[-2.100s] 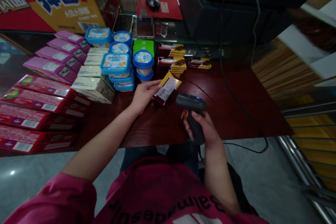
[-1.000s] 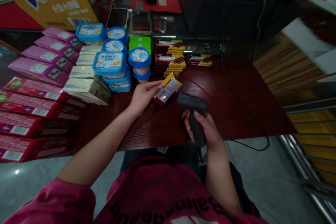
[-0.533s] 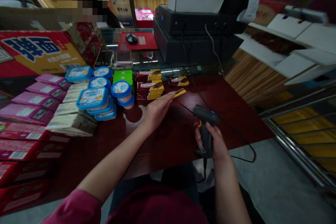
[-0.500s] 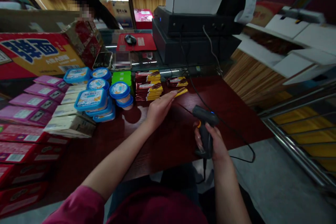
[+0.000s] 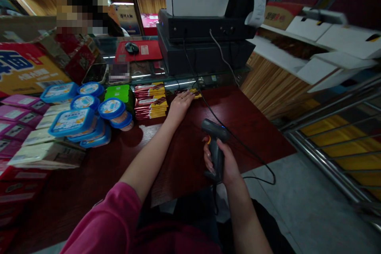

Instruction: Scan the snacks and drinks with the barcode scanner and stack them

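Left hand [image 5: 179, 107] stretched forward, fingers close together over a low pile of flat red-and-yellow chocolate packets [image 5: 195, 93]; whether it pinches one, cannot tell. Right hand [image 5: 229, 164] wrapped round the grip of a dark grey pistol-shaped plastic scanner [image 5: 218, 152], nearer the body, above the dark red wooden tabletop [image 5: 184, 158].

Surroundings: taller stack of matching chocolate packets [image 5: 151, 109] just left of the reaching fingers. Further left, green box [image 5: 120, 93], round blue-lidded tubs [image 5: 112, 107], rectangular blue-lidded tubs [image 5: 71, 122], cream cartons [image 5: 47, 152], purple boxes [image 5: 18, 117].

Obstructions: thin black cable [image 5: 274, 177] runs past the low pile's right end, then across the wood. Bulky black machine [image 5: 205, 55] blocks the far side.
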A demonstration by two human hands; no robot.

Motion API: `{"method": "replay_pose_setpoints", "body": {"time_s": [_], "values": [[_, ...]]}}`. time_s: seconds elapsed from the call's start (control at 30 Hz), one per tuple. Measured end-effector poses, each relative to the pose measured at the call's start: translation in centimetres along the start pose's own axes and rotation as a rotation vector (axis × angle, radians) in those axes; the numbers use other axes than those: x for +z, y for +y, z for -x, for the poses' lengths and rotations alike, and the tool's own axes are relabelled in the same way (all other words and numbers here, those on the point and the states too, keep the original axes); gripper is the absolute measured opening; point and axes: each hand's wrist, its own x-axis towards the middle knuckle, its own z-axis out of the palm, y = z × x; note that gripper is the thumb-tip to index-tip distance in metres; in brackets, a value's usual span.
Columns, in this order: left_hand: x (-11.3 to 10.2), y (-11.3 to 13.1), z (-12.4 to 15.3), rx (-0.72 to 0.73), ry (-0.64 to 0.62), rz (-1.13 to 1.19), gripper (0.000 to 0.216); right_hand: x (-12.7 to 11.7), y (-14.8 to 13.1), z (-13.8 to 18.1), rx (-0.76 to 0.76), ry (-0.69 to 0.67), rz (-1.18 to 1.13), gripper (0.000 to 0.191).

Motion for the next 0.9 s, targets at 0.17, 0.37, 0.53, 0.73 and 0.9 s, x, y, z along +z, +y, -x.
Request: {"method": "replay_pose_setpoints", "body": {"time_s": [0.17, 0.37, 0.53, 0.73, 0.9], "values": [[0.9, -0.4, -1.4, -0.113, -0.128, -0.036, 0.039, 0.2, 0.2, 0.0, -0.013, 0.039, 0.021, 0.043], [0.8, -1.3, -2.0, -0.143, -0.210, 0.070, 0.049, 0.6, 0.2, 0.0, -0.017, 0.057, 0.044, 0.041], [0.8, -1.5, -2.3, -0.203, -0.247, 0.054, 0.053, 0.8, 0.1, 0.0, -0.003, 0.083, 0.054, 0.043], [0.6, -0.5, -1.9, -0.141, -0.220, -0.025, 0.054, 0.9, 0.1, -0.1, 0.001, 0.103, 0.090, 0.044], [-2.2, 1.4, 1.8, 0.088, -0.208, -0.089, 0.049, 0.8, 0.0, 0.0, -0.008, 0.102, 0.136, 0.044]]}}
